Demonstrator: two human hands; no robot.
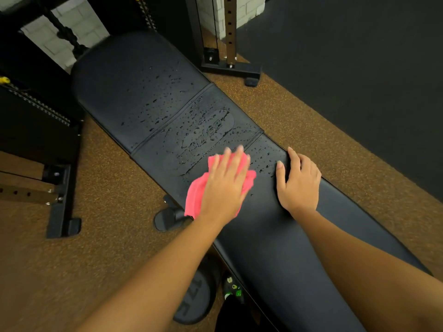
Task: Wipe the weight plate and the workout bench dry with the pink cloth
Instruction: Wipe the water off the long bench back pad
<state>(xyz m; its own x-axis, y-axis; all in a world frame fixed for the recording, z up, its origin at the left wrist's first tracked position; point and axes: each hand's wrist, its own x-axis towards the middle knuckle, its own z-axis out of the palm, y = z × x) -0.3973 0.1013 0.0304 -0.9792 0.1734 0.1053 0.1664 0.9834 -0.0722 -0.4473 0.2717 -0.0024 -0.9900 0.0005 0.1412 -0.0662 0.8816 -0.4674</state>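
Observation:
A long black padded workout bench [148,97] runs from the upper left to the lower right, with water droplets across its middle and far sections. My left hand [224,185] lies flat on the pink cloth [195,197] and presses it onto the bench near its left edge. My right hand [298,182] rests on the bench's right edge, fingers curled over the side, with nothing in it. A dark round weight plate [195,298] lies on the floor under the bench, partly hidden by my left forearm.
Black rack feet stand on the brown speckled floor at the left [62,204] and at the back [230,68]. A bench wheel [167,218] sticks out left of the bench. A shoe with green marks [233,288] shows beside the plate. A dark mat [359,68] covers the right.

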